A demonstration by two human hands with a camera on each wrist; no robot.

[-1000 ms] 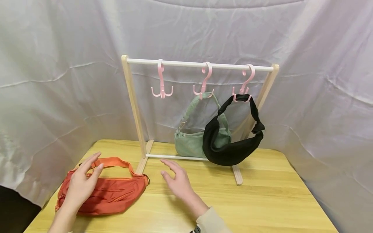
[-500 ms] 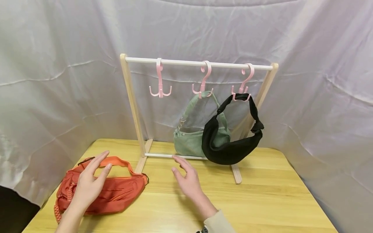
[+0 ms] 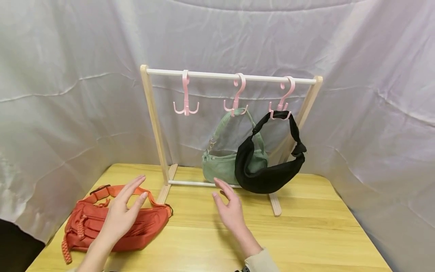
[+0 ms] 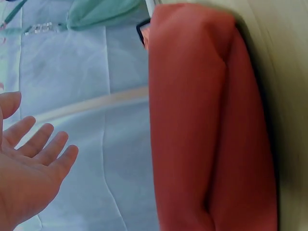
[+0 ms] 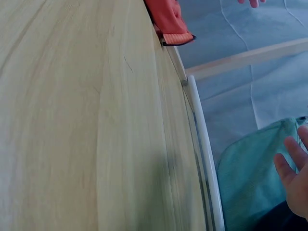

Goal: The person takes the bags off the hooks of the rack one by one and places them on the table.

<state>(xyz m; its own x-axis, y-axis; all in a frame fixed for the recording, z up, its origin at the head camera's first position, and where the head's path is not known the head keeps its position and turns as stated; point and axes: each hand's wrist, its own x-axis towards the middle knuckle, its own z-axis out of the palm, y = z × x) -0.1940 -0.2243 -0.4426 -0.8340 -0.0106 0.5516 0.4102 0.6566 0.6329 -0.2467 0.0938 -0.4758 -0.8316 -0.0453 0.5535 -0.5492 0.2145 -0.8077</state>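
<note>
My left hand [image 3: 121,217] hovers above a red waist bag [image 3: 149,228], fingers extended and nothing in them. That bag lies on the table with its orange strap looped toward the back; the left wrist view has its red fabric [image 4: 192,125] beside the hand. My right hand [image 3: 231,211] is held over the table in front of the rack, fingers loosely extended and holding nothing. Behind it a green shoulder bag [image 3: 219,168] hangs from the middle pink hook [image 3: 236,96]. A black bag [image 3: 268,179] hangs from the right pink hook [image 3: 284,96] and partly covers the green one.
A wooden rack with a white top rail [image 3: 210,75] and a lower bar [image 3: 190,183] stands at the back of the table [image 3: 316,234]. The left pink hook [image 3: 185,96] carries no bag. Grey cloth [image 3: 68,113] surrounds the table on three sides.
Both hands have moved to the right, the left one across the red waist bag, uncovering its left pockets and zipper pull. The bags have stayed in place.
</note>
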